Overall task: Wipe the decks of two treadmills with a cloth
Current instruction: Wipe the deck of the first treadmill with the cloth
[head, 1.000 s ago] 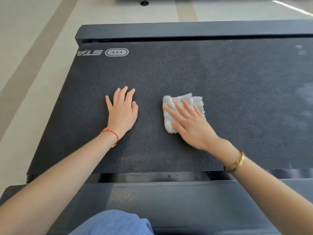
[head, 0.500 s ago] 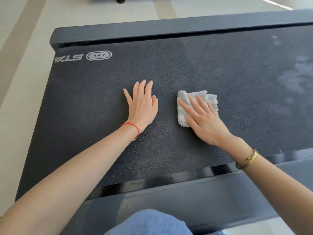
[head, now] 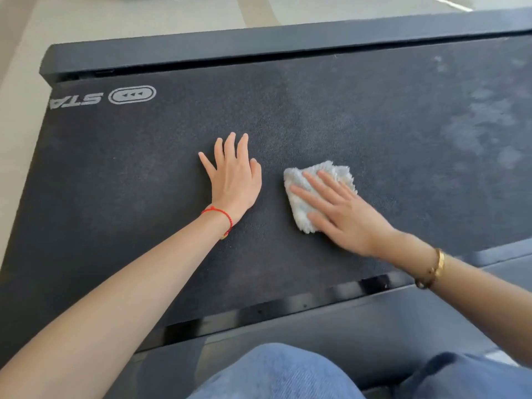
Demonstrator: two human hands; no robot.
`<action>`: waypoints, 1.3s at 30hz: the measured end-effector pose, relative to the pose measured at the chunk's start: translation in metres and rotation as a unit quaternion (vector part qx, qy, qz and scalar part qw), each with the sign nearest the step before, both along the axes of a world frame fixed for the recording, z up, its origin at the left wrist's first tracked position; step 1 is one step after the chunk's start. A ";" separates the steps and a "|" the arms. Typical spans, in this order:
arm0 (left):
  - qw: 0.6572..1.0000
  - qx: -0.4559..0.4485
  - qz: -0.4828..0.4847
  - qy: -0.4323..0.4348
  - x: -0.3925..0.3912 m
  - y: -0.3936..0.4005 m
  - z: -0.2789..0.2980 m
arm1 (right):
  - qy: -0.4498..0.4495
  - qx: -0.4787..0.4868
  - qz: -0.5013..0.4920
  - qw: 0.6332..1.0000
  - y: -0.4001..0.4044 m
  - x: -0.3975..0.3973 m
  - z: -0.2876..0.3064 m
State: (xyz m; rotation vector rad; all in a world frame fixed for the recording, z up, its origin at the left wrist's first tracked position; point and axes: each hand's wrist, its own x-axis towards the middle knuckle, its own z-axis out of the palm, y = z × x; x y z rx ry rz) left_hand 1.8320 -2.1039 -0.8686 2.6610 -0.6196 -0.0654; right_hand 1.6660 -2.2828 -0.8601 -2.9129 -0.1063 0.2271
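Note:
A dark, rough treadmill deck (head: 359,116) fills most of the view. My left hand (head: 234,180) lies flat on the belt near its middle, fingers spread, holding nothing. Just to its right a folded white fluffy cloth (head: 305,208) lies on the belt. My right hand (head: 342,214) presses flat on top of that cloth, fingers extended over it. Pale dusty smudges (head: 486,122) mark the belt at the far right.
A white logo (head: 132,94) is printed at the belt's far left corner. The dark far side rail (head: 259,44) runs along the back, the near side rail (head: 345,326) along the front. My knees in blue jeans (head: 273,372) are at the bottom. Beige floor (head: 17,53) lies beyond.
Both hands have shifted rightward along the belt with the cloth, and my view has tilted so the deck's left end sits farther left and the dusty patch shows more.

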 end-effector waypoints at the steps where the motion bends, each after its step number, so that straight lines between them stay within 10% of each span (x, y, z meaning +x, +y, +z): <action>1: 1.000 0.003 0.005 -0.004 0.000 -0.004 -0.001 | 0.000 0.004 -0.016 1.000 -0.016 0.016 -0.001; 7: 0.997 0.013 0.069 -0.015 0.004 -0.027 -0.005 | -0.019 0.020 -0.067 0.997 -0.044 0.086 -0.006; 13: 0.993 0.054 0.095 -0.051 0.001 -0.033 -0.016 | -0.042 0.032 0.113 0.992 -0.061 0.071 -0.011; 21: 0.988 0.073 0.113 -0.072 0.000 -0.039 -0.017 | -0.030 0.019 -0.037 0.999 -0.099 0.212 -0.007; 29: 0.985 0.103 0.122 -0.061 -0.004 -0.043 -0.009 | -0.023 0.041 0.134 0.990 -0.075 0.141 -0.007; 39: 0.984 0.107 0.122 -0.067 0.000 -0.043 -0.013 | -0.010 0.009 -0.051 0.999 -0.128 0.296 -0.008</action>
